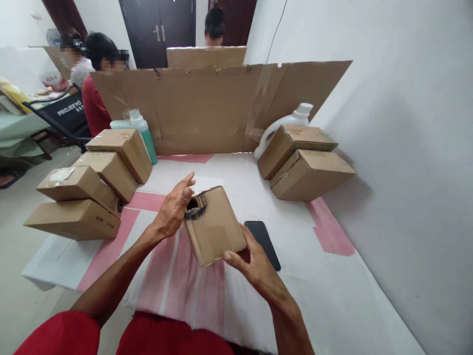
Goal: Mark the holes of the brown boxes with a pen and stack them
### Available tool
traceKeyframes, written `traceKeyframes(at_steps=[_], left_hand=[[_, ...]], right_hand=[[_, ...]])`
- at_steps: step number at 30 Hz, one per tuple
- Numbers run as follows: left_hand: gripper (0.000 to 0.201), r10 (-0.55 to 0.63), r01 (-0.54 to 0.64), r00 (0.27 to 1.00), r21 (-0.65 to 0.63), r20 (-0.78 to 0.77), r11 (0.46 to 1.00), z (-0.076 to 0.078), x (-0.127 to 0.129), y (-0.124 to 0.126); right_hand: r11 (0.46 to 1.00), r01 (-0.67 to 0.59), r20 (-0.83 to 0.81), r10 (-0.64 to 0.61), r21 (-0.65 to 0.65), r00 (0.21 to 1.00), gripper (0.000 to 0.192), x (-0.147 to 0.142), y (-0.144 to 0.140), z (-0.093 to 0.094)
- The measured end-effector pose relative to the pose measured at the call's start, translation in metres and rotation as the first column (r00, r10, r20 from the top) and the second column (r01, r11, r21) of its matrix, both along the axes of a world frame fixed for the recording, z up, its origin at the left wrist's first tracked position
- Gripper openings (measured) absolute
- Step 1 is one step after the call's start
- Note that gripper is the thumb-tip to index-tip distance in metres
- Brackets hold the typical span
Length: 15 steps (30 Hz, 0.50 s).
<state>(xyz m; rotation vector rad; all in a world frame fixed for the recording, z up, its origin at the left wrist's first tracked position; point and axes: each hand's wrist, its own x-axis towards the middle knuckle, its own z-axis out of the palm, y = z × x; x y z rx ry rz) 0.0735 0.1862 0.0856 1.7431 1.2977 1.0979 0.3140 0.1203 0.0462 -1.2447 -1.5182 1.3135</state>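
Held thing: a small brown cardboard box with a black scorched-looking hole at its upper corner (214, 227), lifted clear of the worktop and tilted so its broad face turns up toward the camera.
Left hand (173, 207): fingers spread and mostly straight, palm laid against the box's left edge beside the hole, steadying it rather than clamping.
Right hand (254, 261): cupped under the lower right corner, thumb pressed on the front face, so it bears the weight.
Worktop (332, 291): a white surface with pink bands, directly below the box.
Black flat phone (263, 241): lying on the worktop just right of the box, partly behind the right hand.
Left stack of four brown cardboard boxes (92, 192): leaning stepwise, well apart from the hands.
Right pair of brown cardboard boxes (305, 162): stacked against a white plastic jug (295, 121).
Teal bottle (142, 130): behind the left stack.
Upright cardboard sheet (218, 106): screens the far edge; other people sit beyond it.
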Motion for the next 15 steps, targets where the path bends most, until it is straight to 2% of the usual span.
traceKeyframes(at_steps=[2, 4, 7, 11, 13, 15], left_hand=[[0.081, -0.012, 0.017, 0.998, -0.080, 0.060, 0.997, 0.003, 0.001, -0.003], [0.077, -0.030, 0.043, 0.995, -0.130, 0.099, 0.991, -0.002, 0.002, -0.009], [0.073, -0.050, 0.090, 0.982, -0.217, 0.183, 0.972, -0.018, 0.004, -0.021], [0.069, -0.082, 0.171, 0.948, -0.277, 0.307, 0.946, -0.036, 0.005, -0.039], [0.067, -0.085, 0.175, 0.945, -0.268, 0.316, 0.947, -0.040, 0.006, -0.046], [0.064, -0.083, 0.169, 0.944, -0.254, 0.319, 0.952, -0.042, 0.007, -0.051]], right_hand=[[0.993, -0.075, 0.006, 0.076, -0.093, 0.997, 0.069, -0.003, -0.016, 0.014], [0.985, -0.090, 0.036, 0.096, -0.145, 0.995, 0.063, -0.007, -0.033, 0.017], [0.979, -0.053, 0.146, 0.082, -0.196, 0.986, 0.063, -0.006, -0.058, 0.009], [0.971, -0.125, 0.278, 0.179, -0.202, 0.944, 0.064, 0.009, -0.067, 0.009], [0.992, -0.046, 0.316, 0.082, -0.121, 0.945, 0.068, 0.008, -0.054, 0.019], [0.996, 0.087, 0.334, -0.085, 0.010, 0.939, 0.068, -0.003, -0.032, 0.031]])
